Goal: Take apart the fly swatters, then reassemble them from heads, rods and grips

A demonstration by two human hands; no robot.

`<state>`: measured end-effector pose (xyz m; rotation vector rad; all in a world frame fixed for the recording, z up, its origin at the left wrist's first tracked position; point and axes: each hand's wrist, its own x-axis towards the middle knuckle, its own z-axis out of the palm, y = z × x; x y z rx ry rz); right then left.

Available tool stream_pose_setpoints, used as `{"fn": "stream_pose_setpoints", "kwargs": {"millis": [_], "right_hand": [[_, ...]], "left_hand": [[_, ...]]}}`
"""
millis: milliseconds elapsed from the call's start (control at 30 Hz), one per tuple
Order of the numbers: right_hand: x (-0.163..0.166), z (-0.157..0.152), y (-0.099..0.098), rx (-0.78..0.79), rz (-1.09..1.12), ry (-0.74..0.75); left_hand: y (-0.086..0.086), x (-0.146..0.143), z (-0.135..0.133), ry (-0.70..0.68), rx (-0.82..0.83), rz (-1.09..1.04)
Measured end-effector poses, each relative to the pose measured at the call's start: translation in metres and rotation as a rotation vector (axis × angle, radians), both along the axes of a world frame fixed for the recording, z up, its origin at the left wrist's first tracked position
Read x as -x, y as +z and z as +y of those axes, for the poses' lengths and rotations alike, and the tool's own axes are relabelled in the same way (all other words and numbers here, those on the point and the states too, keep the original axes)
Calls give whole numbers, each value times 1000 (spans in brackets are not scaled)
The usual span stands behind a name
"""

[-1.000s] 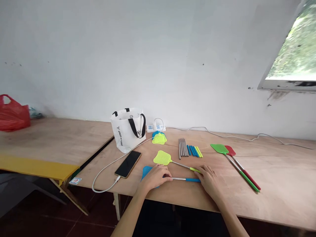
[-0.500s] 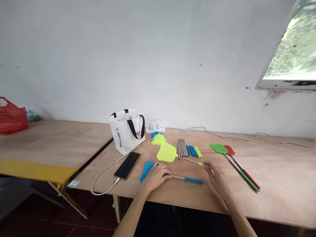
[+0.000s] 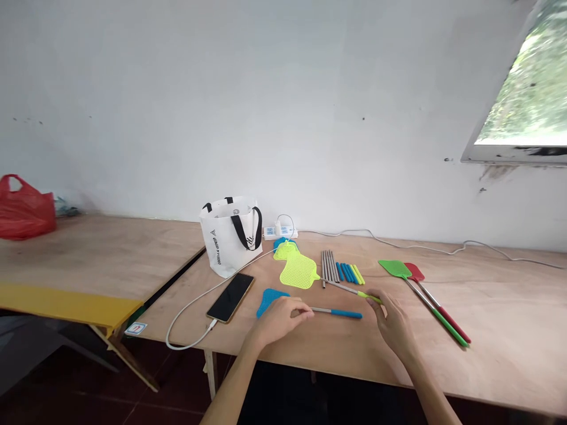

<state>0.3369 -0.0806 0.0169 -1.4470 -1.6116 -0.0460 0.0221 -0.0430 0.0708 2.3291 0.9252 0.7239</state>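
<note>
My left hand [image 3: 283, 319] is curled over the metal shaft of a blue fly swatter [image 3: 269, 301], near its mesh head. The fingers are pinched and cover part of the shaft; the blue grip sticks out to the right. My right hand [image 3: 392, 316] is closed on the yellow grip of a yellow fly swatter [image 3: 299, 271]. That swatter's mesh head points left, partly over another yellow mesh head [image 3: 284, 250], with a blue one under it. Several metal tubes [image 3: 330, 268] and several blue and yellow grips [image 3: 349, 273] lie beyond its shaft.
Green [image 3: 395, 268] and red [image 3: 414, 271] fly swatters lie at the right. On the left are a phone [image 3: 231, 298] with a white cable and a white bag [image 3: 230, 242]. A power strip [image 3: 280, 232] sits by the wall. A red bag [image 3: 26, 209] rests on the neighbouring table.
The blue fly swatter has shifted slightly away from the table's front edge, its grip end swinging toward the wall. My left hand has moved up with it. My right hand keeps its hold.
</note>
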Motion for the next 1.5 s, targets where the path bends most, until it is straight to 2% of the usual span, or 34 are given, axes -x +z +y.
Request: {"fn": "stream_pose_setpoints", "kwargs": {"millis": [67, 133, 233, 333, 567, 733, 833, 933, 1033, 1133, 1267, 1367, 1500], "right_hand": [[0, -2, 4, -8, -5, 39], [2, -6, 7, -10, -39, 122], [10, -10, 12, -2, -113, 231], [17, -14, 17, -10, -181, 264], [22, -18, 23, -27, -387, 183], [44, -24, 20, 1, -561, 192], [59, -26, 17, 13, -590, 196], [69, -27, 16, -11, -599, 138], [76, -26, 15, -59, -601, 78], [77, -24, 12, -97, -607, 88], [48, -17, 10, -90, -592, 84], [-1, -10, 9, -82, -550, 35], [-67, -9, 6, -178, -473, -64]], "left_hand": [[10, 0, -7, -9, -66, -50], [14, -3, -11, 44, -182, -68], [9, -7, -10, 106, -310, 44], [2, -8, -6, 120, -320, 133], [8, -9, -9, 94, -340, 108], [-2, -21, -12, 28, -352, 147], [-6, -23, -12, 15, -343, 171], [-5, -20, -10, 12, -339, 177], [-4, -18, -8, 14, -358, 172], [-7, -17, -4, -12, -362, 160], [-9, -4, 8, 18, -358, 124], [-4, 16, 18, 99, -358, 110], [5, 35, 24, 118, -341, 105]]}}
